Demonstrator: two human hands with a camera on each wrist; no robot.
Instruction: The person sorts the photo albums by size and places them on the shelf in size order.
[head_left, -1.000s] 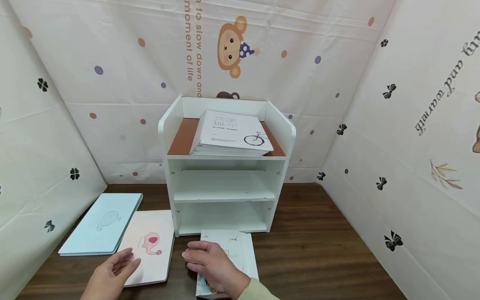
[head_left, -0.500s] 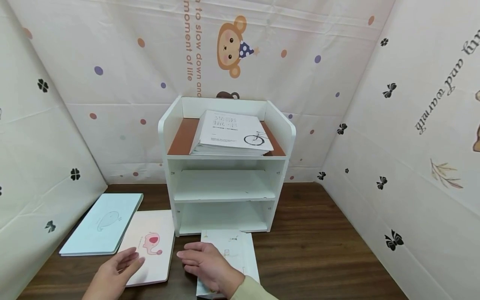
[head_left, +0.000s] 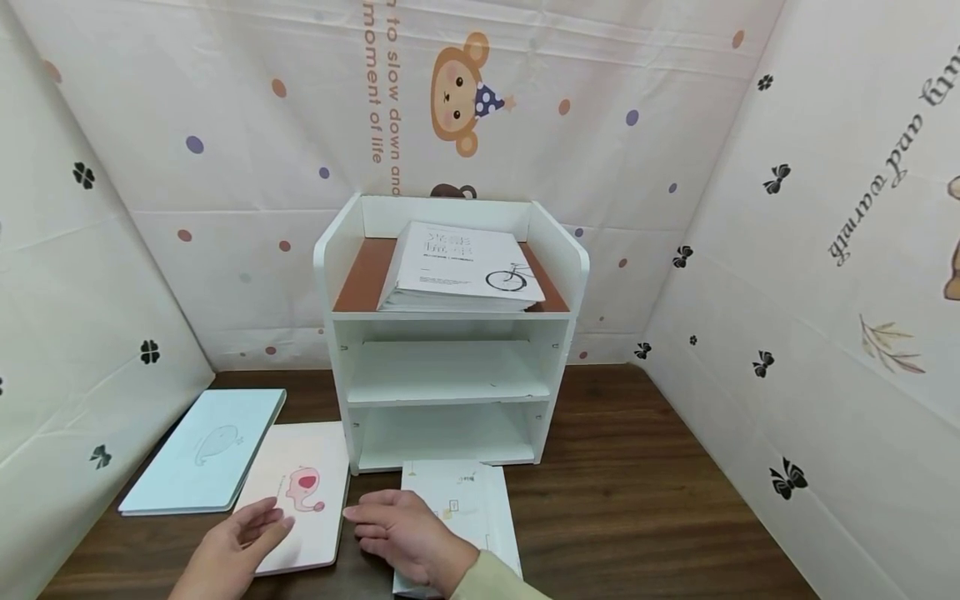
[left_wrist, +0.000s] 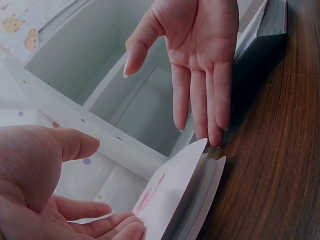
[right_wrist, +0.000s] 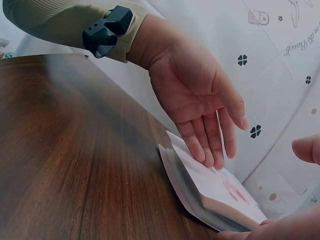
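Note:
A pale notebook [head_left: 296, 492] with a pink elephant lies between my hands on the table. My left hand [head_left: 234, 546] is over its near left part, fingers fairly straight; the right wrist view shows that left hand [right_wrist: 192, 95] with its fingertips at the cover. My right hand [head_left: 408, 533], fingers extended, is by the notebook's right edge, above a white book [head_left: 476, 508] that it partly covers. In the left wrist view the right hand's fingertips [left_wrist: 215, 135] point down near the notebook's edge [left_wrist: 187, 185]; contact is hard to judge. Neither hand grips anything.
A light blue notebook [head_left: 217, 450] with a whale lies at the left. Behind stands a white shelf unit [head_left: 337, 367], a stack of white books [head_left: 465, 267] on its top. The white book lies against its front base. Patterned cloth walls [head_left: 750, 250] enclose the table [head_left: 637, 500].
My right hand has moved left across the white book toward the elephant notebook, and slightly down. The left hand has shifted slightly right. The notebooks and shelf stay in place.

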